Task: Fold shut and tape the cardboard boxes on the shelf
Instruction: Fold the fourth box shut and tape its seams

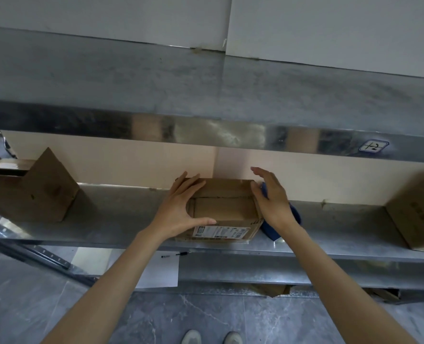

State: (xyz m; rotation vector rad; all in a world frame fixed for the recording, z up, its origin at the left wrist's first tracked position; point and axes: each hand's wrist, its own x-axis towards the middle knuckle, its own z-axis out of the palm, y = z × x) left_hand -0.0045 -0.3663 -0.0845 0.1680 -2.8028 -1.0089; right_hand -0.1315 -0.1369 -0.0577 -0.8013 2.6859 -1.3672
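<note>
A small cardboard box (222,209) with a white shipping label on its front sits on the metal shelf (111,219), its top flaps folded down. My left hand (181,207) lies on the box's left side, fingers straight over the top and thumb along the front edge. My right hand (271,197) hovers at the box's right side with fingers spread and relaxed, holding nothing. A blue object (280,224), perhaps a tape dispenser, lies on the shelf just behind my right hand and is partly hidden by it.
An open cardboard box (32,192) with a raised flap stands at the shelf's left end. Another box (414,212) sits at the right end. A higher metal shelf (206,135) overhangs closely. White paper (161,271) lies on the lower shelf.
</note>
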